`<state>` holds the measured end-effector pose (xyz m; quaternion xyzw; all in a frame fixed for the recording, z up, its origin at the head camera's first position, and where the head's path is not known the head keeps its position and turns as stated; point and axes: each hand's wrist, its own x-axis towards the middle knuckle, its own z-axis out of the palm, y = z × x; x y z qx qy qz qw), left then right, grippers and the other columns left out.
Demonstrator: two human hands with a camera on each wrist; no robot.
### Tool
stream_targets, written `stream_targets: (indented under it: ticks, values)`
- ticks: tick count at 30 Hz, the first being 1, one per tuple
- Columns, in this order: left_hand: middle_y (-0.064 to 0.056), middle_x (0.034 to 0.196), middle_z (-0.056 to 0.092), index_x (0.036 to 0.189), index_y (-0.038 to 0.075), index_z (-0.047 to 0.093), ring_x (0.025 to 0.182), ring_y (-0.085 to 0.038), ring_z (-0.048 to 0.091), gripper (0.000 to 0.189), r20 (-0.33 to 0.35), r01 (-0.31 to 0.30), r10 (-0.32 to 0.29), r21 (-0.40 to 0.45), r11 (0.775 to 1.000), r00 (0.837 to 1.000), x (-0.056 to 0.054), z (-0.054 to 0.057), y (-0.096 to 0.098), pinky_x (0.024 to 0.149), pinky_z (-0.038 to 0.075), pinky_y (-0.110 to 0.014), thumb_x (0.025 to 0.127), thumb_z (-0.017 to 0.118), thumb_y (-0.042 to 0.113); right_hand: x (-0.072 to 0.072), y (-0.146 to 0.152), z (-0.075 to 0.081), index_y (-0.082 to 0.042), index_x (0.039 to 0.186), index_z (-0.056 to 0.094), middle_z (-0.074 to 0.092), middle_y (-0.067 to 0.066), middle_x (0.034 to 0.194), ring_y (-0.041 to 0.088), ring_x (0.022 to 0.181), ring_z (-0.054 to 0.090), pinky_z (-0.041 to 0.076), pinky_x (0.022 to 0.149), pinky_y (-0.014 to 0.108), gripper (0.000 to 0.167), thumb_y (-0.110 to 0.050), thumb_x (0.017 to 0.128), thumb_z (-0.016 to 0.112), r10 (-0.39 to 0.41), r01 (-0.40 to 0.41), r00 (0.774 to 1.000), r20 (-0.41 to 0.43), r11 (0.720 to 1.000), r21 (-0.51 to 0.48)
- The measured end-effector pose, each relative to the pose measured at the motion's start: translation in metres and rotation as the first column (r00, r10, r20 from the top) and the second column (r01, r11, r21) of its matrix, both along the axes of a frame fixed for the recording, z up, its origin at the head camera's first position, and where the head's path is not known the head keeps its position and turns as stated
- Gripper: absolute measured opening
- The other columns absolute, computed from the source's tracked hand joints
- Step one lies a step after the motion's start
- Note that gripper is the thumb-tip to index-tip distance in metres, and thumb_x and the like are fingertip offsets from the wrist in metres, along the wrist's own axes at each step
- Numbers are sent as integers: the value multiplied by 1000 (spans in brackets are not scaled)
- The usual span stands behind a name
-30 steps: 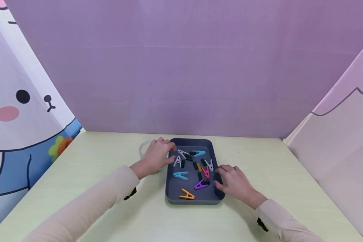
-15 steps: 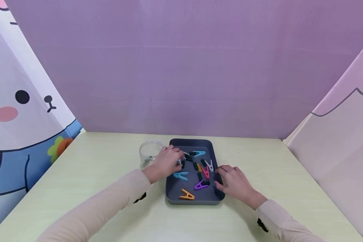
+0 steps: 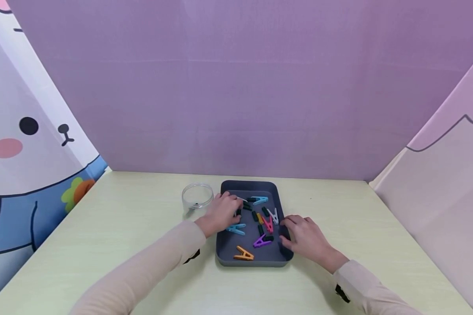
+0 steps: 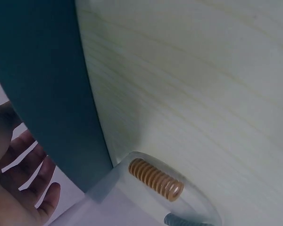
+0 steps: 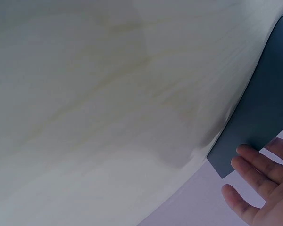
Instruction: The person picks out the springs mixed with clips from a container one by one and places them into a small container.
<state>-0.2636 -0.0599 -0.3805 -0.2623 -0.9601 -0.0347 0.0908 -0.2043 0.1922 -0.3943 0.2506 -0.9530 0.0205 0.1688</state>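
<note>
A dark grey tray (image 3: 226, 253) holds several plastic clips and dark coil springs (image 3: 255, 216). My left hand (image 3: 221, 212) reaches over the tray's left side, thumb and fingers apart around a dark spring and covering the pale clips there. Its fingers look loosely bent in the left wrist view, beyond the tray wall. Just below this hand lies a light blue clip (image 3: 235, 229). My right hand (image 3: 307, 236) rests at the tray's right rim. In the right wrist view its relaxed fingertips (image 5: 247, 150) touch the outer wall, holding no clip or spring.
Left of the tray stands a clear round jar (image 3: 197, 201). Inside it, the left wrist view shows an orange spring (image 4: 155, 180) and a dark green spring (image 4: 186, 220). A pink clip (image 3: 267, 224), purple clip (image 3: 262, 241) and orange clip (image 3: 243, 253) lie in the tray.
My left hand has moved from above the jar and tray edge rightward and down into the tray, leaving the jar in plain view. My right hand has stayed put.
</note>
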Motion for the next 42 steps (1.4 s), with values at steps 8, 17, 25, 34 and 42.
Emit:
stream_targets:
  ticks: [8, 17, 25, 34, 42]
  values:
    - [-1, 103, 65, 102, 17, 65, 91, -20, 52, 26, 35, -23, 22, 7, 1000, 999, -6, -4, 5, 82, 42, -39, 80, 67, 32, 0, 1, -1, -9, 101, 65, 64, 8, 107, 23, 101, 59, 48, 81, 43, 39, -36, 74, 70, 1, -1, 1000, -7, 1000, 0]
    - [-1, 107, 65, 103, 19, 64, 93, -20, 52, 28, 42, -24, 25, -15, 1000, 999, -10, -9, 8, 80, 40, -36, 80, 67, 34, 0, 0, 0, -9, 98, 65, 64, 7, 106, 22, 100, 59, 48, 79, 41, 37, -35, 72, 71, 8, -8, 1000, -26, 1000, 0]
    - [0, 106, 65, 103, 19, 64, 92, -20, 52, 27, 44, -19, 20, -1, 1000, 999, -10, -10, 9, 80, 41, -36, 80, 67, 33, 0, 0, -1, -9, 98, 65, 64, 7, 105, 22, 99, 60, 48, 79, 41, 37, -35, 72, 71, 13, -13, 999, -31, 1000, 3]
    - [-1, 107, 65, 103, 19, 64, 95, -22, 52, 29, 97, -35, 31, 41, 999, 995, -11, -10, 10, 77, 40, -36, 78, 71, 31, 0, 0, -1, -9, 98, 65, 65, 7, 105, 22, 99, 60, 48, 79, 42, 37, -36, 72, 71, 12, -11, 999, -32, 1000, 5]
    - [0, 112, 64, 102, 19, 66, 101, -25, 54, 27, 126, -43, 38, 37, 998, 991, -12, -12, 12, 79, 40, -38, 78, 70, 30, -1, 0, -1, -9, 98, 65, 65, 8, 104, 22, 98, 60, 48, 79, 42, 37, -35, 72, 71, 19, -18, 999, -39, 1000, 3]
